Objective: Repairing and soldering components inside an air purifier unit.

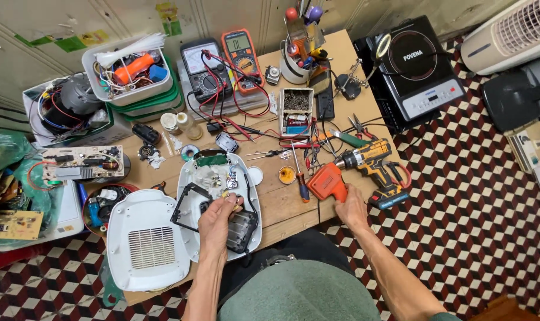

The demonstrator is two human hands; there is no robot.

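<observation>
An opened white appliance shell (189,178) lies on the wooden workbench (282,202), with wires and a small circuit board inside. My left hand (215,221) rests on it and pinches a small part near a black frame (186,205) and a dark clear-plastic block (241,230). My right hand (351,209) grips the handle of an orange soldering gun (326,180) at the bench's front edge. A yellow cordless drill (374,166) lies just right of the gun. The appliance's white vented cover (146,241) sits to the left.
Two multimeters (207,68) with red and black leads stand at the back. A tool cup (296,62), a screw box (296,110), pliers (353,134), screwdrivers (299,178) and a solder tin (287,174) crowd the middle. An induction cooker (415,65) sits right; bins and circuit boards (82,163) left.
</observation>
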